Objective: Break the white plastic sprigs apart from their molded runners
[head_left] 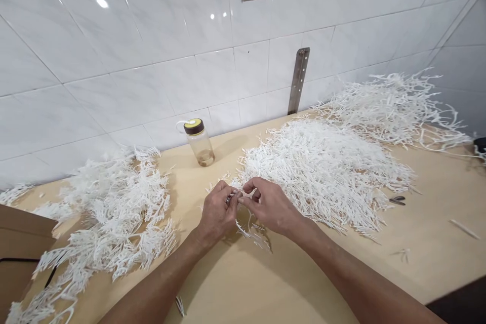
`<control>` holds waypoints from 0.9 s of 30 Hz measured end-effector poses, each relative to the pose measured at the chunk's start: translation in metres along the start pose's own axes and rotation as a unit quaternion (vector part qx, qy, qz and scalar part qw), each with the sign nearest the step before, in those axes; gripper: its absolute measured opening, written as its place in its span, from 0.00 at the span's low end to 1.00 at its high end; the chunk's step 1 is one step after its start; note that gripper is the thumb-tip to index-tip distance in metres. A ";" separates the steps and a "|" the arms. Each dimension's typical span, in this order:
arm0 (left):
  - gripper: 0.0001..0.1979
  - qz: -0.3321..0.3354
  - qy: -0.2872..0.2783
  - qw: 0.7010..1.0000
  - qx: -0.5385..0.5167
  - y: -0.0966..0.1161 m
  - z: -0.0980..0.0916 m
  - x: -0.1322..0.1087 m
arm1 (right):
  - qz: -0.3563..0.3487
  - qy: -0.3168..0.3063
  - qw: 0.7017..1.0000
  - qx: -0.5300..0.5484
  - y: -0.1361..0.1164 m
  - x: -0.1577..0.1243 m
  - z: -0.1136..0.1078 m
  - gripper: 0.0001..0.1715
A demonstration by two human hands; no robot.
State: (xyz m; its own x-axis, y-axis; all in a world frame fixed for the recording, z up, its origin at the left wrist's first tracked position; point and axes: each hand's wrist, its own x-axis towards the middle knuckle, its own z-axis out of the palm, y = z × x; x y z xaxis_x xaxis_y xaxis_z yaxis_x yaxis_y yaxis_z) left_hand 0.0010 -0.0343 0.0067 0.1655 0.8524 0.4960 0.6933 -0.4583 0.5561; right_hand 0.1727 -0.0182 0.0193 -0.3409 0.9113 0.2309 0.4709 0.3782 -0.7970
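Close together near the middle of the table, my two hands meet at the fingertips. My left hand (221, 211) is pinched on a thin white strand piece, its fingers curled. Thumb and index finger of my right hand (268, 204) come together at the same spot, on the white strands. A few white strands (250, 234) hang below the fingers. Just beyond my right hand lies a large heap of short white strands (322, 167). What exactly sits between the fingertips is small and partly hidden.
Branched white pieces (117, 212) are piled at left beside a cardboard box (23, 248). A clear bottle (200, 144) stands near the tiled wall. Longer white strands (387, 106) lie at the back right. Small snips (397, 200) rest right of the heap. A metal strip (298, 81) leans on the wall.
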 end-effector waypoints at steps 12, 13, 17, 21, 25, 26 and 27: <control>0.10 0.011 -0.007 0.999 0.040 -0.003 0.004 -0.002 | -0.103 0.058 0.982 -0.147 0.004 -0.001 0.005 0.10; 0.10 0.014 -0.007 0.999 0.041 -0.003 0.004 -0.003 | -0.104 0.058 0.982 -0.147 0.004 -0.001 0.005 0.11; 0.10 0.010 -0.013 0.999 0.040 0.000 0.004 -0.003 | -0.105 0.044 0.984 -0.134 0.003 -0.001 0.003 0.10; 0.10 -0.005 -0.019 0.999 0.027 0.003 0.003 -0.001 | -0.114 0.033 0.983 -0.137 0.001 -0.002 0.003 0.12; 0.11 -0.027 -0.037 0.999 0.021 0.007 0.000 0.001 | -0.111 0.037 0.978 -0.170 0.000 -0.003 0.008 0.13; 0.11 -0.036 -0.046 0.998 0.016 0.008 0.000 0.001 | -0.108 0.043 0.975 -0.189 0.002 -0.002 0.009 0.13; 0.10 -0.043 -0.055 0.998 0.007 0.009 -0.001 0.001 | -0.101 0.053 0.971 -0.209 0.004 -0.001 0.009 0.13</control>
State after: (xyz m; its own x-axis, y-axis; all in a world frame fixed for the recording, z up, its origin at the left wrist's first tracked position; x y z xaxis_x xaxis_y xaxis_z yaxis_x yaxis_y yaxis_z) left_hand 0.0064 -0.0373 0.0131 0.1797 0.9112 0.3707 0.7184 -0.3790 0.5833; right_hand 0.1675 -0.0189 0.0112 -0.3862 0.8148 0.4324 0.7001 0.5641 -0.4378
